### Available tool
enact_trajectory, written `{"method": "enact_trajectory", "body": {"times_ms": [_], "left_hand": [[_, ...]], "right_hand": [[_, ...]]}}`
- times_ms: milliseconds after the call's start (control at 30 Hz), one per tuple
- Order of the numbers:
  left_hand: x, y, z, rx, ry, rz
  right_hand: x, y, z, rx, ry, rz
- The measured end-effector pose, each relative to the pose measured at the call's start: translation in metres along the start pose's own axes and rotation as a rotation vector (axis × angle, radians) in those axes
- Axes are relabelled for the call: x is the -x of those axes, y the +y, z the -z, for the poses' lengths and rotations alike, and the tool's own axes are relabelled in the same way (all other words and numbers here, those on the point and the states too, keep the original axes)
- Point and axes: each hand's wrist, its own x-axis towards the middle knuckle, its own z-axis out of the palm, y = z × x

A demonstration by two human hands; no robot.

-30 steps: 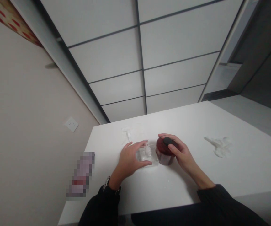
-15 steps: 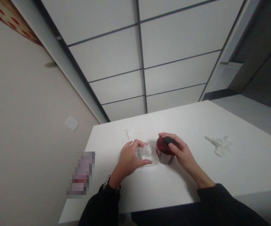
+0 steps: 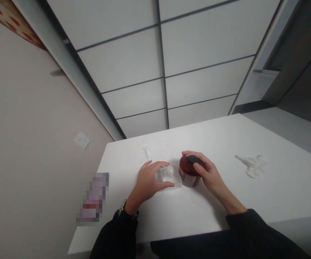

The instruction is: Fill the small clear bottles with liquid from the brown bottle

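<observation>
In the head view, holds a clear square dish (image 3: 177, 178) with the left hand (image 3: 147, 180) and a red-topped jar (image 3: 190, 179) with the right hand (image 3: 212, 176), both near the middle of the white counter (image 3: 217, 138). Has the dish at nine o'clock of the jar, just beside it; cannot tell whether touching. Appears to be midway: has the red top on the jar and a pale ball-shaped piece (image 3: 170, 171) within the dish's outline, with neither dish nor jar released. Cannot tell what else is left. Has the left fingers (image 3: 159, 164) clamped on the dish, with the thumb opposite, and the right fingers wrapped tight around the jar's upper part, with the thumb by the black knob (image 3: 192, 158). Shows see-through, straight-edged walls on the dish, glass or plastic, and a glossy dark-red top over a clear, round body on the jar. Includes a soft, crumpled white tissue (image 3: 255, 168) at three o'clock of the jar, well apart, and a thin white T-shaped piece (image 3: 147, 151) at ten o'clock of the dish, too faint to identify
</observation>
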Motion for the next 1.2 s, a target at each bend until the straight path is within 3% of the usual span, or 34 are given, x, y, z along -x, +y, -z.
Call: {"method": "enact_trajectory", "body": {"times_ms": [200,367,500,567,733,867,1200], "left_hand": [[0.002,-0.003,-0.001,0.037,0.07,-0.005],[0.007,-0.001,0.006,-0.045,0.169,-0.179],[0.004,0.009,0.008,-0.177,0.034,-0.256],[0.002,0.014,0.009,-0.169,0.02,-0.251],[0.001,0.025,0.028,0.002,0.206,-0.153],[0.001,0.031,0.043,0.011,0.221,-0.2],[-0.002,0.033,0.042,-0.121,0.246,-0.259]], "right_hand": [[0.0,-0.001,0.0,-0.001,0.003,-0.002],[0.0,-0.004,-0.001,-0.005,-0.001,-0.003],[-0.001,-0.004,-0.002,-0.005,-0.002,-0.006],[-0.001,-0.004,-0.002,-0.01,0.0,-0.013],[-0.001,-0.006,-0.002,-0.036,-0.017,-0.044],[-0.002,-0.006,-0.001,-0.044,-0.02,-0.036],[-0.003,-0.004,-0.003,-0.058,-0.009,-0.042]]}}
